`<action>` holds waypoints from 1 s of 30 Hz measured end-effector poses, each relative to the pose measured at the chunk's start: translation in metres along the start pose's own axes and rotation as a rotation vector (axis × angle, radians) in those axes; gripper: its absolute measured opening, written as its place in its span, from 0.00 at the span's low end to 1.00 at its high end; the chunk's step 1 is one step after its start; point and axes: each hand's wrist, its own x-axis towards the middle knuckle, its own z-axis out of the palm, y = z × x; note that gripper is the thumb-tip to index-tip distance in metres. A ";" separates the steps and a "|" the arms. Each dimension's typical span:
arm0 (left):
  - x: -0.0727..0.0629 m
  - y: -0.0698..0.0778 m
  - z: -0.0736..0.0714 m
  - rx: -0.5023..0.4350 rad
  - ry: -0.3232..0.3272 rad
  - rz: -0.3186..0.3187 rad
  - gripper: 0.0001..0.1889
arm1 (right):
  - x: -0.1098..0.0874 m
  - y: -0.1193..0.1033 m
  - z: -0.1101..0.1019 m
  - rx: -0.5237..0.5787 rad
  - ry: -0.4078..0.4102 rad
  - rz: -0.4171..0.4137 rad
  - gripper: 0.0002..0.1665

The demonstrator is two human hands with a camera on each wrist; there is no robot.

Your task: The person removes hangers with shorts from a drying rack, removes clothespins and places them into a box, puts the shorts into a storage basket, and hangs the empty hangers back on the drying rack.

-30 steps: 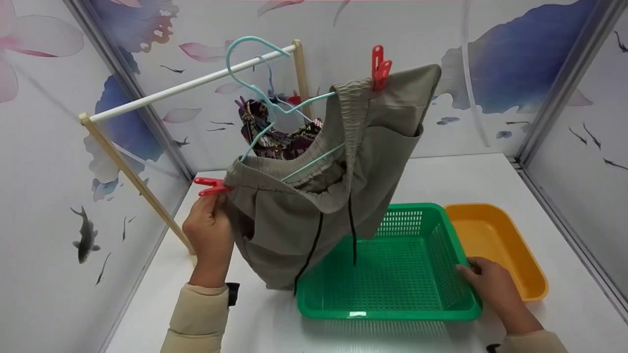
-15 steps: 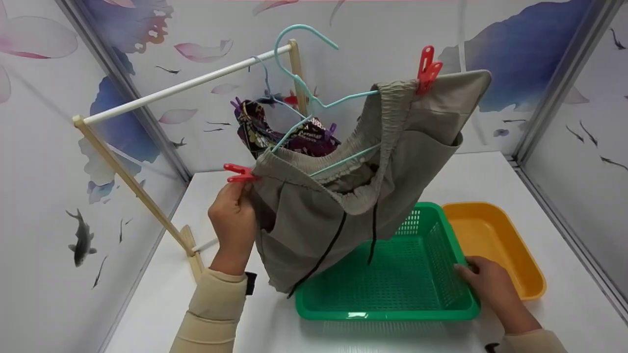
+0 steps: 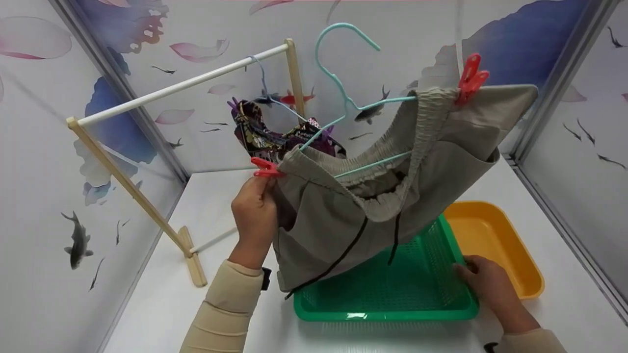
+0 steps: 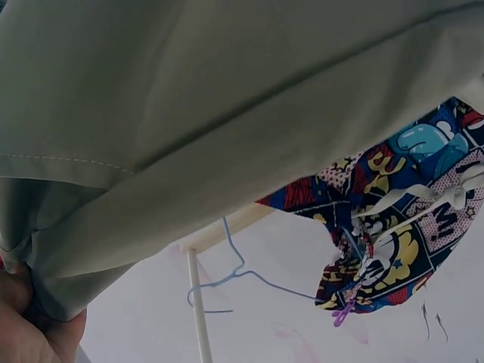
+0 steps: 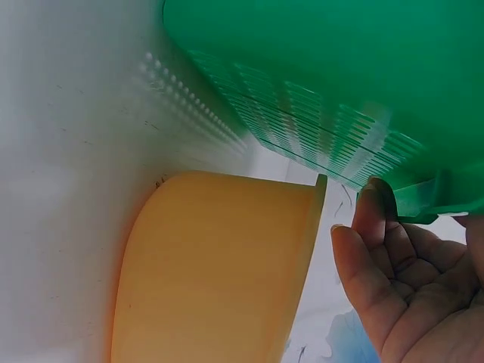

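Note:
My left hand [image 3: 255,213] pinches the waistband corner of grey-brown drawstring shorts [image 3: 324,211], just below a red clothespin [image 3: 267,167]. The shorts hang tilted on a mint-green hanger [image 3: 341,83], which runs inside the elastic waist with its hook free in the air. Another red clothespin [image 3: 471,81] grips the far end of the waistband. Below, a green basket [image 3: 387,315] stands on the table, partly covered by the shorts. My right hand [image 3: 492,284] holds the basket's right rim, thumb on top and fingers beneath. In the left wrist view, the shorts' cloth [image 4: 189,98] fills the upper part.
A drying rack [image 3: 181,86] with a white bar and wooden legs stands at the left. Patterned shorts [image 3: 274,142] hang from it on a pale blue hanger [image 3: 263,78] with purple clothespins. An orange basin [image 3: 525,260] sits right of the basket. Printed walls enclose the table.
My left hand has carried the shorts and hanger to the right, away from the rack's bar, so the hook no longer overlaps the bar. My right hand stays on the basket rim.

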 end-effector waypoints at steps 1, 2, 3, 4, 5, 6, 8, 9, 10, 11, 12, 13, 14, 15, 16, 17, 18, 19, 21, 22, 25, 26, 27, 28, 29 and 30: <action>-0.001 0.000 0.001 0.004 -0.007 0.010 0.02 | 0.000 0.001 0.000 -0.006 0.004 -0.007 0.32; -0.002 0.000 0.002 0.011 -0.015 0.020 0.02 | 0.000 0.001 0.001 -0.013 0.009 -0.015 0.32; -0.003 0.000 0.003 0.021 -0.024 0.029 0.02 | 0.000 0.001 0.001 -0.020 0.016 -0.025 0.32; -0.004 0.000 0.004 0.031 -0.032 0.037 0.03 | 0.000 0.002 0.001 -0.026 0.021 -0.031 0.32; -0.005 0.000 0.004 0.041 -0.040 0.046 0.03 | 0.000 0.002 0.001 -0.030 0.022 -0.033 0.33; -0.007 -0.001 0.005 0.051 -0.048 0.055 0.04 | 0.000 0.002 0.001 -0.034 0.022 -0.031 0.33; -0.009 -0.002 0.005 0.065 -0.062 0.072 0.05 | -0.001 0.002 0.000 -0.037 0.019 -0.026 0.35; -0.010 -0.003 0.006 0.069 -0.065 0.081 0.05 | -0.001 0.001 0.000 -0.035 0.018 -0.023 0.35; -0.011 -0.004 0.006 0.071 -0.068 0.088 0.05 | -0.001 0.001 -0.001 -0.031 0.015 -0.017 0.36; -0.012 -0.005 0.006 0.074 -0.071 0.093 0.06 | -0.002 0.001 -0.001 -0.026 0.011 -0.012 0.37; -0.013 -0.006 0.006 0.075 -0.074 0.097 0.06 | -0.002 0.000 -0.001 -0.025 0.010 -0.011 0.37; -0.014 -0.007 0.006 0.076 -0.076 0.098 0.07 | -0.003 0.000 -0.001 -0.021 0.008 -0.009 0.38; -0.015 -0.008 0.005 0.075 -0.080 0.095 0.07 | -0.003 0.000 -0.001 -0.017 0.007 -0.009 0.38; -0.016 -0.009 0.005 0.078 -0.082 0.093 0.07 | -0.003 -0.001 -0.001 -0.015 0.005 -0.007 0.38; -0.017 -0.010 0.005 0.079 -0.086 0.088 0.07 | -0.003 -0.001 -0.001 -0.014 0.002 -0.004 0.38; -0.018 -0.011 0.004 0.080 -0.088 0.083 0.07 | -0.003 -0.001 0.000 -0.015 -0.002 0.000 0.38; -0.018 -0.011 0.004 0.082 -0.091 0.080 0.07 | -0.003 -0.001 0.000 -0.012 -0.004 0.003 0.38; -0.019 -0.012 0.003 0.086 -0.094 0.075 0.06 | -0.003 -0.001 0.001 -0.010 -0.006 0.008 0.38; -0.020 -0.013 0.002 0.094 -0.092 0.076 0.06 | -0.003 -0.001 0.001 -0.006 -0.009 0.017 0.38; -0.021 -0.013 0.002 0.097 -0.091 0.078 0.06 | -0.003 -0.001 0.002 -0.003 -0.010 0.021 0.38; -0.024 -0.016 0.002 0.110 -0.082 0.094 0.06 | -0.003 0.000 0.001 0.006 -0.014 0.030 0.39; -0.025 -0.018 0.002 0.113 -0.078 0.101 0.06 | -0.003 0.000 0.000 0.010 -0.018 0.033 0.39; -0.026 -0.019 0.002 0.116 -0.077 0.107 0.06 | -0.003 0.000 0.000 0.011 -0.020 0.035 0.40; -0.027 -0.020 0.001 0.119 -0.077 0.113 0.06 | -0.002 0.000 0.000 0.011 -0.021 0.036 0.40; -0.028 -0.021 0.001 0.123 -0.079 0.118 0.06 | -0.002 0.000 -0.001 0.009 -0.022 0.037 0.40; -0.030 -0.023 0.001 0.125 -0.082 0.122 0.06 | -0.002 0.000 -0.001 0.006 -0.024 0.038 0.41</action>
